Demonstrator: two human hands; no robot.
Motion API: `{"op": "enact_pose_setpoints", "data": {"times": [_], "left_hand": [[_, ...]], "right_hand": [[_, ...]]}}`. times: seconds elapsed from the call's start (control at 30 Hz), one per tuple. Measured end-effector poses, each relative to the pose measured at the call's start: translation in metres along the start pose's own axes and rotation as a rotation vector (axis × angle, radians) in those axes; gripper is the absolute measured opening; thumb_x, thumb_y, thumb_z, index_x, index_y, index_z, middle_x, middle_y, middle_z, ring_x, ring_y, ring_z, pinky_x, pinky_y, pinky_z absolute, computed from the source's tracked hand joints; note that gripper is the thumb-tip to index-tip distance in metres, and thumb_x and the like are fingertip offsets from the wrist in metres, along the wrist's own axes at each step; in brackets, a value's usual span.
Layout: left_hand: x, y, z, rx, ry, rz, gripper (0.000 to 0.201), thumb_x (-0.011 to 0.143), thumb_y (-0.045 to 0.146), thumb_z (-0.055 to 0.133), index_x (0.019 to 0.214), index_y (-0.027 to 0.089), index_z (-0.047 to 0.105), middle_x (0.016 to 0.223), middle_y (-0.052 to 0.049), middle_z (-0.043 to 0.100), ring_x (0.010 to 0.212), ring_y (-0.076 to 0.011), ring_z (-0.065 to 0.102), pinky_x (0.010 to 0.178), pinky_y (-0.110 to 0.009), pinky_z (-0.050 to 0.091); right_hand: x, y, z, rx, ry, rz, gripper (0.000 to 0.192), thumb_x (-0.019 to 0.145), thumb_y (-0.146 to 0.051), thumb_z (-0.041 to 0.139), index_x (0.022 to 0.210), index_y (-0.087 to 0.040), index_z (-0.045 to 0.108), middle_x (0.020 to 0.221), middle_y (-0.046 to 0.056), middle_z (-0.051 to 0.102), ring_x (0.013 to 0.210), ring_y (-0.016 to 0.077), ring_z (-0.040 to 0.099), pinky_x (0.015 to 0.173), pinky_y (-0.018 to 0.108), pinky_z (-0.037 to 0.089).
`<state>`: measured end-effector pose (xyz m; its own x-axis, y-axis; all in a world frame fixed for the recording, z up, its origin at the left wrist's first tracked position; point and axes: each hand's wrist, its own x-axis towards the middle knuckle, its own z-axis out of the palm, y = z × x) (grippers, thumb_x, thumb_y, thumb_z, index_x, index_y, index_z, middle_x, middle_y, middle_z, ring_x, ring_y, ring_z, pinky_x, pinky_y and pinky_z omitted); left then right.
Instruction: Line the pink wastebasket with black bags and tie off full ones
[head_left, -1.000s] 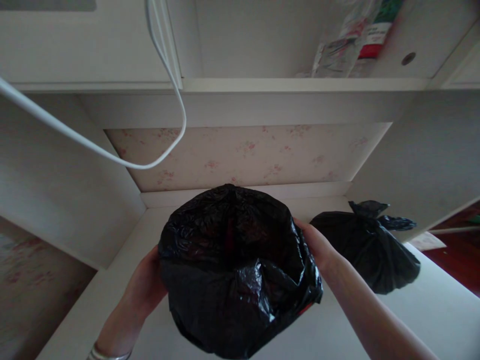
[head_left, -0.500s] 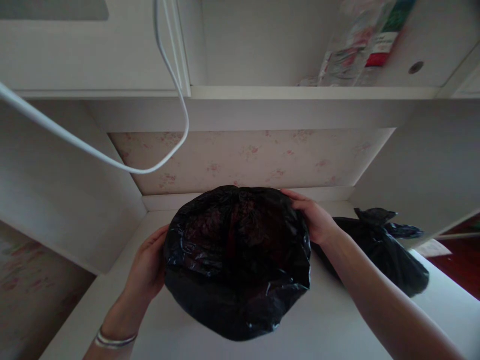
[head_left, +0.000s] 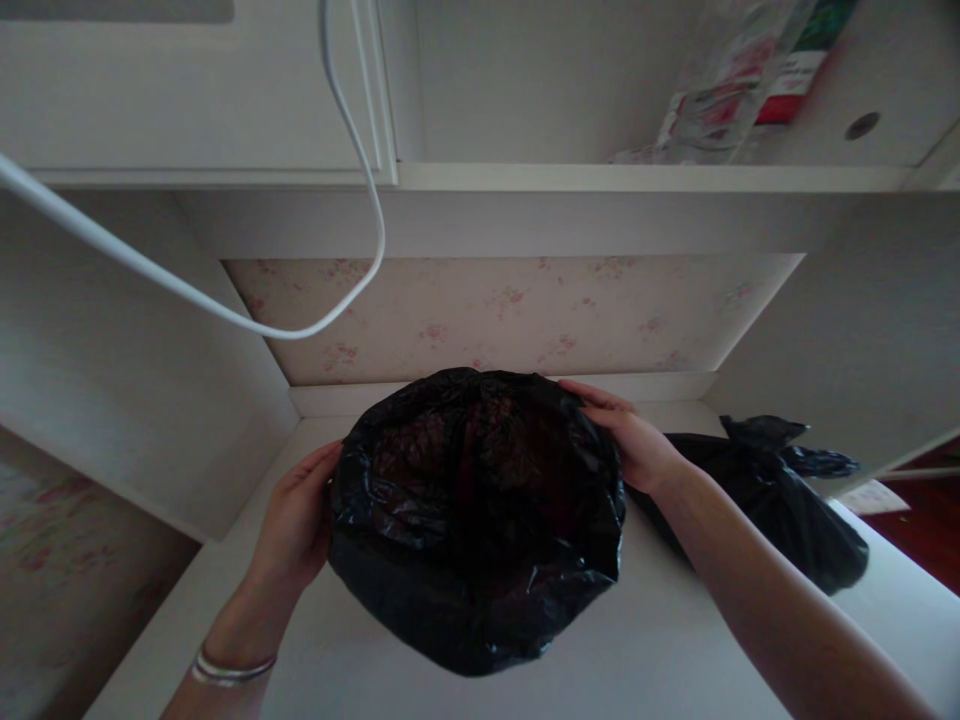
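A black plastic garbage bag point(head_left: 480, 610) is held up in front of me with its wide mouth facing me. It looks fitted as a liner over something round, and a dark reddish tint shows inside. My left hand point(head_left: 300, 515) grips its left side, the fingertips hidden behind the plastic. On the upper right rim is my right hand point(head_left: 622, 430), with fingers along the back edge and the thumb hidden or hard to make out. Beyond my right forearm lies a tied black garbage bag point(head_left: 795, 510) with a knotted top.
A white surface point(head_left: 360, 660) lies below the bag. Overhead, a cabinet shelf point(head_left: 525, 178) runs across, holding clear plastic packaging point(head_left: 712, 110). A white cable point(head_left: 187, 295) hangs in a loop at upper left. White side panels stand left and right.
The view has shifted slightly, so the cabinet, cable and tied bag sit a little further right. Both hands keep the same hold on the open bag.
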<state>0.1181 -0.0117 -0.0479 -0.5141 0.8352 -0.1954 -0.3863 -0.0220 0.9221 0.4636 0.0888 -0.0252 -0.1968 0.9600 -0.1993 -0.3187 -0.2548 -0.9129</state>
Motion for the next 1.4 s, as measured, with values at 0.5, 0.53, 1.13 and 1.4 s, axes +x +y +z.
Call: {"op": "enact_pose_setpoints", "data": {"times": [0.5,0.53,1.13,1.4], "left_hand": [[0.005,-0.020,0.002,0.469,0.221,0.480,0.030,0.082,0.045,0.068,0.096,0.022,0.079,0.099,-0.005,0.079,0.098,-0.0273,0.070,0.092,-0.037,0.052],[0.004,-0.022,0.003,0.471,0.232,0.506,0.030,0.082,0.046,0.067,0.097,0.022,0.078,0.100,-0.005,0.079,0.099,-0.0275,0.070,0.092,-0.037,0.052],[0.035,0.007,0.006,0.022,-0.386,-0.503,0.028,0.074,0.037,0.081,0.096,0.021,0.081,0.092,-0.014,0.082,0.094,-0.0364,0.078,0.079,-0.048,0.063],[0.031,0.010,0.008,0.252,-0.033,0.161,0.030,0.066,0.037,0.085,0.090,0.020,0.080,0.096,-0.006,0.081,0.106,-0.0288,0.071,0.088,-0.031,0.055]], "right_hand": [[0.009,-0.001,0.007,-0.888,-0.015,-0.524,0.072,0.073,-0.005,0.055,0.141,-0.026,0.065,0.139,0.002,0.069,0.130,0.0246,0.065,0.120,0.046,0.045],[0.008,-0.002,0.010,-1.036,-0.020,-0.613,0.072,0.073,-0.003,0.053,0.141,-0.024,0.065,0.142,0.003,0.066,0.135,0.0246,0.061,0.123,0.044,0.041],[-0.018,-0.011,0.041,-1.892,-0.341,-1.037,0.071,0.088,0.000,0.054,0.151,-0.034,0.053,0.157,-0.001,0.047,0.101,0.0251,0.077,0.065,0.031,0.061],[-0.014,-0.011,0.038,-1.374,-0.162,-0.918,0.076,0.079,-0.001,0.052,0.150,-0.028,0.056,0.155,0.001,0.052,0.133,0.0293,0.062,0.113,0.044,0.052]]}}
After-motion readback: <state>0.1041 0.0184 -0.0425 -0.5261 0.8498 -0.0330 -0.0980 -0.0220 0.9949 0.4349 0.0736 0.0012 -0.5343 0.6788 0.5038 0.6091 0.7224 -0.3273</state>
